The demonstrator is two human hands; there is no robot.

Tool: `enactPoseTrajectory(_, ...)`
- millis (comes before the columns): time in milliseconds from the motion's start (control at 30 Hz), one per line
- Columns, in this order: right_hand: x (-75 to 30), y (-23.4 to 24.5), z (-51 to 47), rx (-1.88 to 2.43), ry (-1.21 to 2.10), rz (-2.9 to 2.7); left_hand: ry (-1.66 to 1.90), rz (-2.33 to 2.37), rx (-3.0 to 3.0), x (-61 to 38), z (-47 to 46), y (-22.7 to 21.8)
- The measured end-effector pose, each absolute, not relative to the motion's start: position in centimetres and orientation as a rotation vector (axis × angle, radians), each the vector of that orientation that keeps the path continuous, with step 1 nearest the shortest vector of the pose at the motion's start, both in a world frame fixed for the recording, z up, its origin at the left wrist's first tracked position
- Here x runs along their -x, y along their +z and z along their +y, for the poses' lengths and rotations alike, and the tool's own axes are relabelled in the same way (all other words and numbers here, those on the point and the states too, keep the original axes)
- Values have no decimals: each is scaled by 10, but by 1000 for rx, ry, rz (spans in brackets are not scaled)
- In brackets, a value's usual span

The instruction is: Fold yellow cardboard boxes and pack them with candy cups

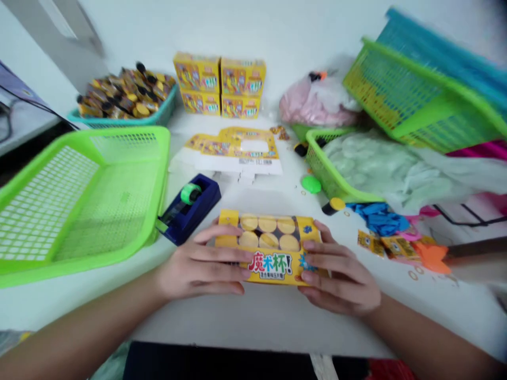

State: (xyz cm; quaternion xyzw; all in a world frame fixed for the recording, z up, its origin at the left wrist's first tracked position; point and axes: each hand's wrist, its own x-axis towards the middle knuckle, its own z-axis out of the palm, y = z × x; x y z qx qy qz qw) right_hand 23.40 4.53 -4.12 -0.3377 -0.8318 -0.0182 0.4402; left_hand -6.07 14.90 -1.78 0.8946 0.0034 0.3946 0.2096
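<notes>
Both hands grip a yellow candy box (273, 269) with large coloured lettering, near the front edge of the table. Through the window in its top, several round yellow lids show in rows. My left hand (202, 261) is closed on the box's left end, its fingers lying across the front face. At the right end my right hand (344, 272) holds it the same way. A dark blue tape dispenser (194, 208) with a green roll stands just beyond my left hand. Flat unfolded yellow cartons (237, 145) lie farther back.
A green basket (164, 174) stands at left, with a blue basket (162, 113) of small wrapped pieces behind. Yellow boxes (219, 84) are stacked against the wall. Right are a green basket (328, 171) holding pale bags, tilted baskets (428, 95), a small yellow-lidded cup (335, 206) and blue balloons (372, 217).
</notes>
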Motion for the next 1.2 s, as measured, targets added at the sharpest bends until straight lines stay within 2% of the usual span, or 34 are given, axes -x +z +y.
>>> enactPoseTrajectory(67,-229,-46,47,708,-135,-2048,1124,34,-2478,59,144,-19)
enactPoseTrajectory(300,-223,-65,61,711,-288,-1924,1132,-28,-2649,54,145,-37)
enactPoseTrajectory(467,-229,-67,65,638,-449,-2002,1233,61,-2516,47,139,-45)
enactPoseTrajectory(567,-234,-62,66,749,-313,-2037,1233,100,-2437,45,139,-45)
enactPoseTrajectory(733,-242,-55,59,999,151,-2073,1250,195,-2327,47,140,-42)
enactPoseTrajectory(833,-243,-59,51,1052,323,-2052,1208,221,-2292,47,139,-41)
enactPoseTrajectory(967,-237,-61,43,1110,346,-2025,1188,212,-2284,46,141,-39)
enactPoseTrajectory(1200,-238,-59,41,1098,204,-2033,1194,190,-2356,45,145,-37)
